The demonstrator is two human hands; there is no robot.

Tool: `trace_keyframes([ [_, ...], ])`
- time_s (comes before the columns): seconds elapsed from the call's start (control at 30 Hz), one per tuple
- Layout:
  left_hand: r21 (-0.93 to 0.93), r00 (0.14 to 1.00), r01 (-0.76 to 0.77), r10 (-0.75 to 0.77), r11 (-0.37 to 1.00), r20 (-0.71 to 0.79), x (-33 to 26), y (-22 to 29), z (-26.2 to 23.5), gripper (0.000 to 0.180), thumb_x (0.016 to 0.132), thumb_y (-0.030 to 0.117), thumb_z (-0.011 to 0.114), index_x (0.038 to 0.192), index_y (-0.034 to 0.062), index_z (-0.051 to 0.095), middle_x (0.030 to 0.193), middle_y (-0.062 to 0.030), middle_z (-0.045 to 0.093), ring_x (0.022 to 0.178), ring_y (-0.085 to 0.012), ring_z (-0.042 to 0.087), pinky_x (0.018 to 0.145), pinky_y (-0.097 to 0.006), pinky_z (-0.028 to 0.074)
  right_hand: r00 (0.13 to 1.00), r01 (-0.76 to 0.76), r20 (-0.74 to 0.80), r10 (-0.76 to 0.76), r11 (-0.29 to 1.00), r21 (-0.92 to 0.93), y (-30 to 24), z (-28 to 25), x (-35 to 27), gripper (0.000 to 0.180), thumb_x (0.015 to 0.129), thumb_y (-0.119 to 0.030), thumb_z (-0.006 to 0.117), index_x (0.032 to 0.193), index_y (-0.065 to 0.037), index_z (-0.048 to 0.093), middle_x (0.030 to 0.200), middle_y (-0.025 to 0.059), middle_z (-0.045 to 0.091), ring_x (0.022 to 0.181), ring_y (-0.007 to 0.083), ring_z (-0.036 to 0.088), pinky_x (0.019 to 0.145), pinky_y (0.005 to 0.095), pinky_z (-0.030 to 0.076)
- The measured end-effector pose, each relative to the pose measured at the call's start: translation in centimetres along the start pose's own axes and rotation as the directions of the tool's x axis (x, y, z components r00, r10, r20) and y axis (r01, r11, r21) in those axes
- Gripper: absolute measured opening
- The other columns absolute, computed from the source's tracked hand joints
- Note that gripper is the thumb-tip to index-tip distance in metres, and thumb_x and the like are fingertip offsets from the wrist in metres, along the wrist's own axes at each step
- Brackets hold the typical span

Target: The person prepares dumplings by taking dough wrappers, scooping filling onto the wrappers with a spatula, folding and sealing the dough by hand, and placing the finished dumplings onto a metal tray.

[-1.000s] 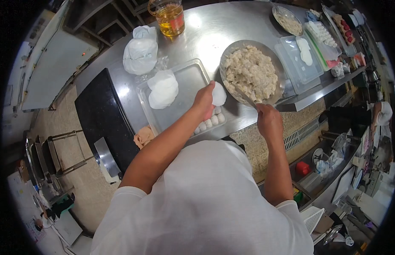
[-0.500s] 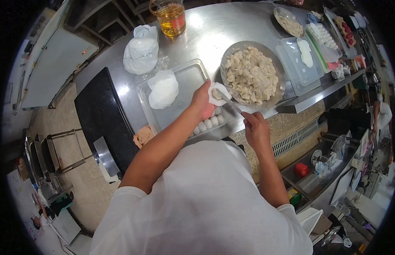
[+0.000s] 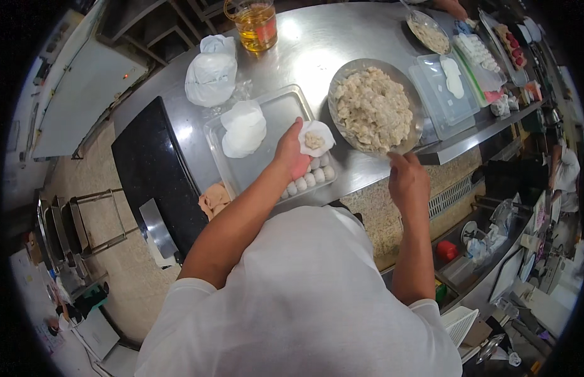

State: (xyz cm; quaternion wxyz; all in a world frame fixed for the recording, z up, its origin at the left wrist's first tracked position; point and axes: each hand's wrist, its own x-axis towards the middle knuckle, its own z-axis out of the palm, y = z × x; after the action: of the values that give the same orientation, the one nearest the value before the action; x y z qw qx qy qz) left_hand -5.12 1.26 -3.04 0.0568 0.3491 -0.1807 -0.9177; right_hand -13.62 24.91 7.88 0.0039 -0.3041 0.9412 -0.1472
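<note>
My left hand [image 3: 291, 154] cups a round white dumpling wrapper [image 3: 326, 134] with a small dab of pale filling [image 3: 313, 140] at its middle. Below that hand, rows of finished dumplings [image 3: 311, 180] sit in the near right corner of a metal tray [image 3: 292, 94]. A stack of white wrappers [image 3: 243, 129] lies in the same tray. At the near rim of a steel bowl [image 3: 417, 94] heaped with chunky pale filling [image 3: 373, 110], my right hand [image 3: 410, 182] is closed on a thin flat spatula, whose blade is mostly hidden now.
White plastic bags [image 3: 210, 78] and a jug of yellow oil [image 3: 257, 28] stand beyond the tray. Right of the bowl are clear plastic lids [image 3: 439, 110] and a smaller bowl [image 3: 429, 32]. A cleaver [image 3: 157, 229] rests on the black surface at left. Another person's hand [image 3: 452, 7] shows at the far edge.
My right hand has moved right, away from the wrapper to the bowl's near rim, taking the spatula along. The filling dab is left on the wrapper, which now lies flatter in my left hand.
</note>
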Motion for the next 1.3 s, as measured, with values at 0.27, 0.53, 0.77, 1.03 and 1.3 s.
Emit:
trace_keyframes([
  [0.27,0.071,0.998,0.058,-0.057,0.996,-0.006,0.2,-1.2,0.2,0.046,0.105,0.042,0.047,0.130,0.0039,0.053,0.129,-0.0132,0.062,0.118,-0.0294,0.061,0.105,-0.047,0.046,0.990,-0.002,0.137,0.013,0.997,-0.076,0.5,1.5,0.4,0.021,0.088,-0.011,0.052,0.097,-0.008,0.071,0.093,0.0178,0.067,0.084,0.0411,0.068,0.074,0.0501,0.054],
  [0.53,0.158,0.995,0.093,-0.098,0.983,0.029,0.8,-2.2,1.1,0.048,0.105,0.046,0.047,0.130,0.0050,0.053,0.128,-0.0129,0.062,0.118,-0.0278,0.061,0.104,-0.045,0.047,0.993,0.004,0.122,-0.010,0.999,0.050,1.9,1.9,-0.9,0.023,0.086,-0.006,0.059,0.104,-0.010,0.073,0.091,0.0159,0.067,0.082,0.0389,0.067,0.073,0.0485,0.053],
  [0.77,0.141,0.973,0.172,-0.190,0.975,0.127,0.8,-1.7,0.6,0.051,0.105,0.047,0.044,0.129,0.0028,0.054,0.128,-0.0152,0.062,0.117,-0.0300,0.062,0.102,-0.046,0.049,0.990,0.090,0.086,-0.111,0.971,0.220,1.5,2.1,-2.4,0.025,0.083,-0.002,0.065,0.105,-0.011,0.074,0.088,0.0122,0.065,0.079,0.0343,0.066,0.070,0.0445,0.052],
  [1.03,0.088,0.952,0.163,-0.180,0.983,0.248,-1.6,-0.2,-1.5,0.059,0.104,0.053,0.042,0.129,0.0012,0.054,0.128,-0.0176,0.061,0.118,-0.0314,0.061,0.102,-0.047,0.048,0.992,0.094,0.060,-0.115,0.958,0.272,0.3,-1.5,-2.3,0.021,0.082,-0.003,0.068,0.102,-0.009,0.074,0.086,0.0123,0.064,0.078,0.0328,0.066,0.068,0.0426,0.052],
  [1.3,0.228,0.963,0.021,-0.081,0.973,0.257,-3.9,0.6,0.2,0.061,0.103,0.054,0.044,0.130,0.0003,0.056,0.125,-0.0142,0.064,0.115,-0.0273,0.062,0.102,-0.043,0.048,0.976,0.172,0.080,-0.202,0.943,0.285,-0.7,-1.7,-2.5,0.022,0.082,-0.002,0.068,0.102,-0.009,0.074,0.087,0.0122,0.067,0.078,0.0327,0.068,0.068,0.0417,0.054],
])
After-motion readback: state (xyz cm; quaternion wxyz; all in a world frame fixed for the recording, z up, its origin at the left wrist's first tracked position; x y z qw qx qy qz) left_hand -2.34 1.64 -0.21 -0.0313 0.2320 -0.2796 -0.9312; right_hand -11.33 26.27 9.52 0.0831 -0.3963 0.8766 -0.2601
